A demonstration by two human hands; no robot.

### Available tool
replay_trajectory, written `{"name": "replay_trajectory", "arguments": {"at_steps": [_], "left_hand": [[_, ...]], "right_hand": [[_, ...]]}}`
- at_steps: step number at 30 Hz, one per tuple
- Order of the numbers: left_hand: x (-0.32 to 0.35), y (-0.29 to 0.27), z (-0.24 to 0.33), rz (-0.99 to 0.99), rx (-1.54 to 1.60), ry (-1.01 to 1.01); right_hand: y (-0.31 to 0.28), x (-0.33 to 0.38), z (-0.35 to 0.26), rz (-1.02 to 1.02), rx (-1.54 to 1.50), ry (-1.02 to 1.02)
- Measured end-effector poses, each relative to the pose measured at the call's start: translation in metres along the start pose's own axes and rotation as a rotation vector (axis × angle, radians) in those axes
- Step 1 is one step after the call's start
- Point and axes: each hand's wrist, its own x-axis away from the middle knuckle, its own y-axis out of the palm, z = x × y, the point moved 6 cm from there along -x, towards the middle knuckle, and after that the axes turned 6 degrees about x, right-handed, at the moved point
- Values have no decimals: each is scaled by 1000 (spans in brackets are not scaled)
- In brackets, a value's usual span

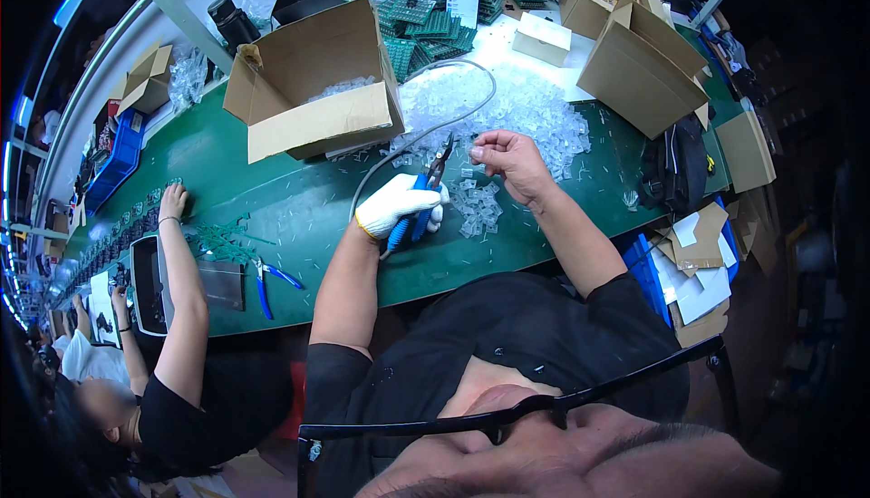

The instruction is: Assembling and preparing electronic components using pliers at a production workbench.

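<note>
Centrally, open brown carton [313, 90] behind gloved left hand [396, 205].

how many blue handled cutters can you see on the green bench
2. One pair of blue-handled cutters is in the left hand, which wears a white glove, at the bench middle. The other pair lies loose at the near edge by a co-worker's arm. More may be hidden.

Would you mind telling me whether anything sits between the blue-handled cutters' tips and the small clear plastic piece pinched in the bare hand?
Nothing visible does. The white-gloved left hand holds the blue-handled cutters with their tips pointing up toward the small clear plastic piece in the bare right hand; only a short open gap above the green table separates them.
</note>
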Motion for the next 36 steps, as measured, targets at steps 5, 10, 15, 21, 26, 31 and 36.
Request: {"name": "replay_trajectory", "arguments": {"at_steps": [5, 10, 15, 21, 26, 31, 36], "left_hand": [[6, 9, 6, -46, -26, -6], [7, 9, 6, -43, -26, -1], [4, 8, 4, -3, -64, 5], [6, 12, 8, 62, -136, 8], [-6, -1, 0, 93, -21, 39], [-10, -13, -8, 101, -8, 18], [-13, -12, -7, 53, 58, 52]], "right_hand": [[5, 0, -8, 13, -24, -51], [18, -2, -15, 10, 47, -128], [18, -3, -16, 19, 84, -117], [11, 0, -14, 40, 89, -136], [2, -3, 8, 17, 167, -100], [15, 14, 13, -114, 771, -194], [-20, 1, 1, 129, 805, -243]]}}
